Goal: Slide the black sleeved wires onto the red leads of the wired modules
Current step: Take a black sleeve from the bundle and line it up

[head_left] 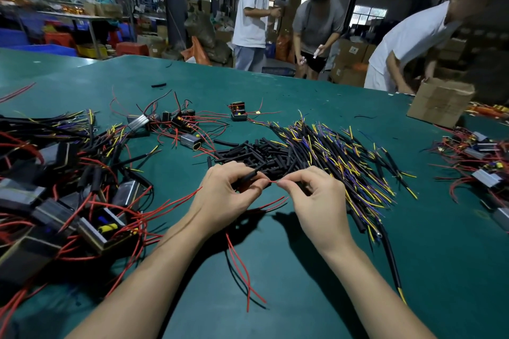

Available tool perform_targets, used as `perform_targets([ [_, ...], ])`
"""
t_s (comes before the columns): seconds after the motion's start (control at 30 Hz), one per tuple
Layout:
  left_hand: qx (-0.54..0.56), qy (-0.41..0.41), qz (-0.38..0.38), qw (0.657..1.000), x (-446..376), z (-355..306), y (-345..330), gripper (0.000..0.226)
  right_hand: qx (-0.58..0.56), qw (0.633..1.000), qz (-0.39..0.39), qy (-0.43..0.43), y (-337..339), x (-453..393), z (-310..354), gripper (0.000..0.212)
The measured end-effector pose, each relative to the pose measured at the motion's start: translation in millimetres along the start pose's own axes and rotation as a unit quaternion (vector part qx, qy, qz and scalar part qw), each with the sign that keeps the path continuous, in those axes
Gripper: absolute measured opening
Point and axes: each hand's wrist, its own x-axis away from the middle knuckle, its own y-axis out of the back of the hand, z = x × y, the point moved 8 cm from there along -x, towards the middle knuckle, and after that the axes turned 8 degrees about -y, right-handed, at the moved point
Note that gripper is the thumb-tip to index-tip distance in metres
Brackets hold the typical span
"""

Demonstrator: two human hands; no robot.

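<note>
Item: my left hand [228, 187] pinches black sleeve [249, 175], right hand [311, 192] pinches red lead [273, 181], tip just beside sleeve mouth, axes roughly in line.

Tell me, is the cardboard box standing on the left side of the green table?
No, the cardboard box stands at the far right edge of the green table, near a person who bends over it.

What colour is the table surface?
Dark teal-green table surface, clearest in the head view.
</note>
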Motion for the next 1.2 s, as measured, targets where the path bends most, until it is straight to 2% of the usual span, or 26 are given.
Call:
perform_targets([
  [0.23, -0.005, 0.007, 0.004, 1.0, 1.1, -0.4, 0.1, 0.017, -0.01, 1.0, 0.01, 0.012, -3.1, -1.2, -1.0, 0.01],
  [0.33, -0.015, 0.009, 0.005, 1.0, 1.5, -1.0, 1.8, 0.018, -0.047, 0.996, 0.052, -0.058, -13.2, -1.4, -11.5, 0.01],
  [0.5, -0.033, 0.019, -0.025, 0.999, 3.9, 2.7, 6.8, 0.014, 0.014, 0.987, 0.079, -0.136, -16.5, 1.1, -28.3, 0.002],
  [0.63, -0.035, 0.021, -0.033, 0.999, 3.8, 4.6, 8.0, 0.01, 0.023, 0.982, 0.093, -0.163, -13.7, -0.3, -28.0, 0.027],
  [0.7, -0.04, 0.016, -0.034, 0.998, 2.9, 3.5, 8.9, 0.007, -0.002, 0.983, 0.104, -0.149, -14.9, 1.0, -21.7, 0.03],
  [0.87, -0.039, 0.009, -0.03, 0.999, 1.3, 1.9, 8.3, 0.014, -0.124, 0.974, 0.107, -0.158, -14.1, 0.6, -14.7, 0.012],
  [0.97, -0.027, 0.006, -0.03, 0.999, 0.9, 1.5, 7.3, 0.02, -0.201, 0.956, 0.113, -0.182, -10.5, -0.7, -14.1, 0.019],
  [1.07, -0.021, 0.008, -0.03, 0.999, 1.8, 2.9, 7.2, 0.022, -0.205, 0.955, 0.109, -0.183, -7.8, 0.2, -13.6, 0.017],
  [1.2, -0.025, 0.009, -0.025, 0.999, 2.9, 2.4, 7.2, 0.027, -0.224, 0.96, 0.055, -0.16, 0.1, -3.8, -9.6, 0.016],
])
